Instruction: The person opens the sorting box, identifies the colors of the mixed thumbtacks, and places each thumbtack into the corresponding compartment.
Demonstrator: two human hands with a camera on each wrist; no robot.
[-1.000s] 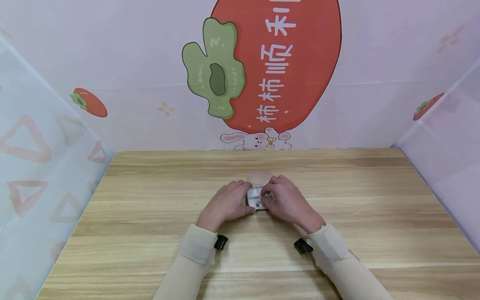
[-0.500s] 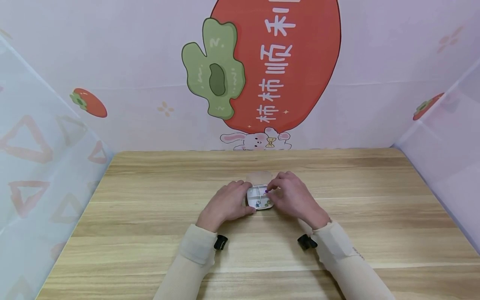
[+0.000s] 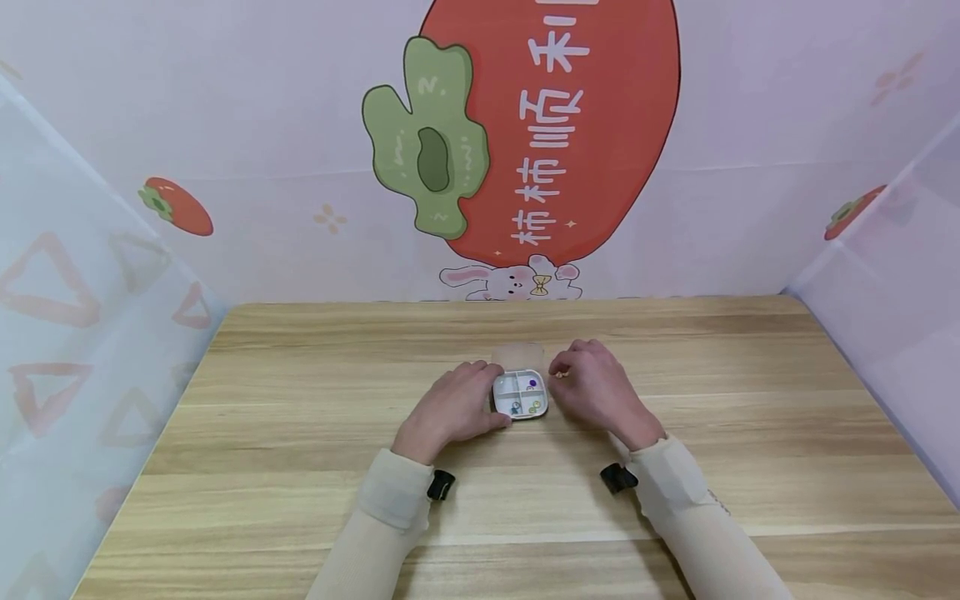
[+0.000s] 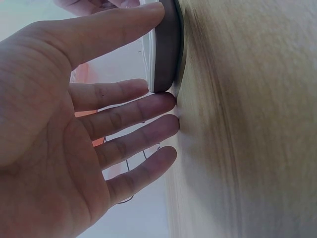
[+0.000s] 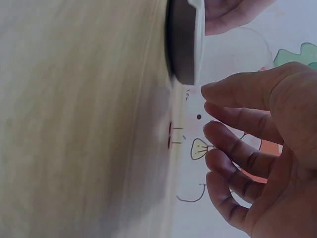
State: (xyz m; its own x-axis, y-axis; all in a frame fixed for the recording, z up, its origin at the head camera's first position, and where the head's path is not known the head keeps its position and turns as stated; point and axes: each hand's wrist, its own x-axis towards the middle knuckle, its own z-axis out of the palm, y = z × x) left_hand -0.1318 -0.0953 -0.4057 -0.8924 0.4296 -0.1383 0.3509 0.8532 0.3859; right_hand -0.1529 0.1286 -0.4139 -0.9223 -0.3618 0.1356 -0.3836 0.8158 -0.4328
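the divided box is set on the worktop, pinched at its left end by the left hand, best braced firmly. just beside it the right hand is poised, fingers loosely curved, nothing seen between; small pieces inside are best touched lightly.

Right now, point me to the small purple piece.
In the head view, the small purple piece sits inside the white box, in its far right compartment, beyond the yellow-green pieces and left of the right hand.
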